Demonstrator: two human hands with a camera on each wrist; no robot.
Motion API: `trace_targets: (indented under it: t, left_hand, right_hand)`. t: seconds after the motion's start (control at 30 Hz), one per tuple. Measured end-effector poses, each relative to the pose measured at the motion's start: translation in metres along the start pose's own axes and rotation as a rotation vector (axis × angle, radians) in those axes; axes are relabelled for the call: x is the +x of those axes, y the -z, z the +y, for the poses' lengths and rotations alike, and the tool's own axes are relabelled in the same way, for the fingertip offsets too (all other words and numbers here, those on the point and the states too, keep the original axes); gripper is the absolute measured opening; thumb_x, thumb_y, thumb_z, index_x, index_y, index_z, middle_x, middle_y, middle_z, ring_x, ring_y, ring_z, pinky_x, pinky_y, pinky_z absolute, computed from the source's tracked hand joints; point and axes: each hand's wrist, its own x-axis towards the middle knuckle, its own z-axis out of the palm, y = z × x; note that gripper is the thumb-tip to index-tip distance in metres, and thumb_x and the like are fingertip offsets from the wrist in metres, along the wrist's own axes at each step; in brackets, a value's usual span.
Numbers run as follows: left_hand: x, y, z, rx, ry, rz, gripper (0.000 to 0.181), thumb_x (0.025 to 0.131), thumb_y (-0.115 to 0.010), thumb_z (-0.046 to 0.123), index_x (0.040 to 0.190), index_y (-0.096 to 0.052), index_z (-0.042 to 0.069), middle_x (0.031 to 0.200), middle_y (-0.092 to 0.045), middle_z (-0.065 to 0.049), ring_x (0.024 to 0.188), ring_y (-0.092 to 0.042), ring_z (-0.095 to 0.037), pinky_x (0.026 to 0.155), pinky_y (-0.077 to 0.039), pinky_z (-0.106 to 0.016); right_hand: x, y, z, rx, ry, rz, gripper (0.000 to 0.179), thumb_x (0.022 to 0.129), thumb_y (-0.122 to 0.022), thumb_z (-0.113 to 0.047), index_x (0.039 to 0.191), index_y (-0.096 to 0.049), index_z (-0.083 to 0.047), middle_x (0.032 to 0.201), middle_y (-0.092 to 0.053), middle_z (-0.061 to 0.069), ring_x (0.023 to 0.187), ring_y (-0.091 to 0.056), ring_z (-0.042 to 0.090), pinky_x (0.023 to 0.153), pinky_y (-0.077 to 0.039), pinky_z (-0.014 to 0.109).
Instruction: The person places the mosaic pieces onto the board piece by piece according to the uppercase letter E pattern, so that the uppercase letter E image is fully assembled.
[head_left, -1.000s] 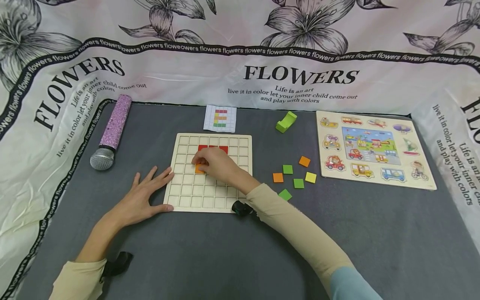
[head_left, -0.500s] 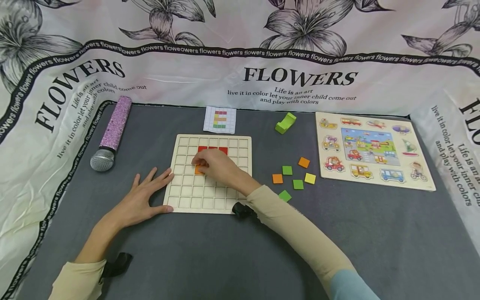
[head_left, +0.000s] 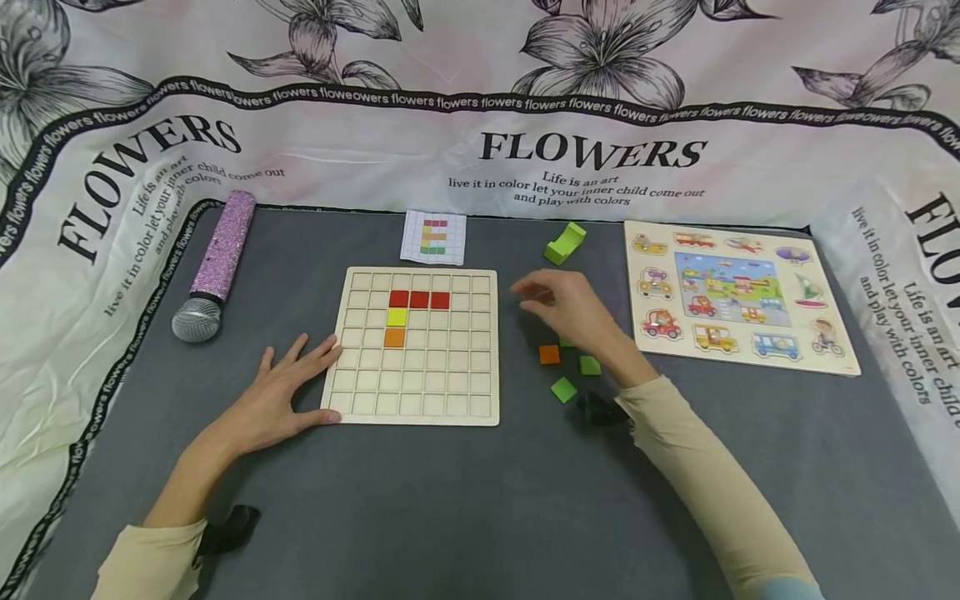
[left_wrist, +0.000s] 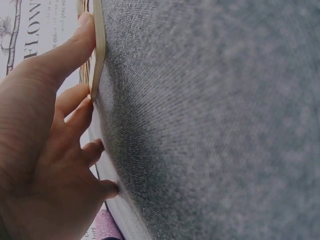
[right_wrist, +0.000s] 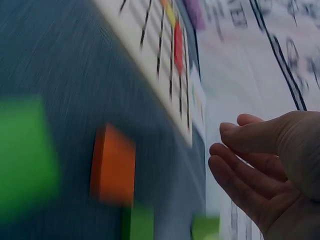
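Observation:
A pale wooden grid board [head_left: 442,381] bears a row of red tiles [head_left: 420,300], with a yellow tile [head_left: 397,317] and an orange tile [head_left: 393,337] below the row's left end. My left hand [head_left: 273,404] lies with fingers spread, thumb and fingertips at the board's left edge. To the right of the board, my right hand [head_left: 573,312] hovers over loose tiles, fingers loosely bent and holding nothing. Below it show a loose orange tile [head_left: 550,355] and green tiles [head_left: 563,390]; the hand hides others. In the right wrist view, thumb and fingertips stand apart.
Behind the board lies a paper card [head_left: 433,237] printed with a coloured square pattern. A bright green curved block [head_left: 566,244] sits beyond my right hand. A picture puzzle board [head_left: 825,337] lies at the right, a glittery pink microphone [head_left: 222,254] at the left.
My right hand has left the orange tile on the board and moved right, over the loose tiles. The yellow and orange tiles on the board now show. My left hand stays put.

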Motion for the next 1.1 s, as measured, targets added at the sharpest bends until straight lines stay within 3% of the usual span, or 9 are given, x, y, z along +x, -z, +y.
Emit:
trace_targets:
  t: [0.13, 0.37, 0.67, 0.87, 1.1]
  left_hand:
    - [-0.001, 0.0, 0.0, -0.002, 0.017, -0.008, 0.089, 0.082, -0.078, 0.041, 0.153, -0.035, 0.01, 0.161, -0.023, -0.01, 0.147, -0.007, -0.044, 0.11, 0.006, -0.069]
    - [-0.001, 0.002, 0.002, -0.005, 0.02, -0.006, 0.09, 0.081, -0.079, 0.04, 0.153, -0.035, 0.01, 0.161, -0.024, -0.011, 0.148, -0.007, -0.044, 0.111, 0.007, -0.068]
    - [-0.001, 0.0, 0.001, -0.008, 0.02, -0.005, 0.09, 0.081, -0.078, 0.041, 0.153, -0.035, 0.01, 0.161, -0.024, -0.01, 0.148, -0.007, -0.044, 0.111, 0.006, -0.068]
    - [-0.001, -0.001, 0.001, -0.014, 0.022, -0.007, 0.09, 0.081, -0.078, 0.041, 0.153, -0.035, 0.01, 0.161, -0.023, -0.01, 0.148, -0.007, -0.044, 0.111, 0.007, -0.068]
    - [-0.001, 0.0, 0.0, -0.015, 0.026, -0.01, 0.09, 0.082, -0.078, 0.041, 0.154, -0.034, 0.011, 0.162, -0.022, -0.009, 0.148, -0.006, -0.044, 0.111, 0.007, -0.068]
  right_hand:
    - [-0.023, 0.026, 0.027, -0.072, -0.092, 0.017, 0.027, 0.088, -0.068, 0.004, 0.115, -0.068, 0.002, 0.112, -0.068, 0.019, 0.101, -0.066, 0.033, 0.087, -0.054, 0.044]
    - [-0.047, 0.051, 0.051, -0.174, -0.21, -0.054, 0.028, 0.088, -0.069, 0.002, 0.116, -0.066, 0.006, 0.11, -0.068, 0.024, 0.098, -0.066, 0.037, 0.085, -0.052, 0.05]
    - [-0.049, 0.049, 0.056, -0.176, -0.212, -0.094, 0.025, 0.088, -0.066, 0.007, 0.113, -0.068, 0.006, 0.102, -0.07, 0.021, 0.092, -0.067, 0.034, 0.082, -0.053, 0.048]
    - [-0.05, 0.05, 0.052, -0.168, -0.206, -0.124, 0.027, 0.088, -0.069, 0.002, 0.115, -0.068, 0.006, 0.104, -0.07, 0.021, 0.093, -0.067, 0.034, 0.083, -0.053, 0.048]
    - [-0.047, 0.052, 0.049, -0.159, -0.183, -0.095, 0.027, 0.085, -0.072, 0.005, 0.112, -0.069, 0.006, 0.098, -0.069, 0.019, 0.088, -0.066, 0.032, 0.079, -0.053, 0.048]
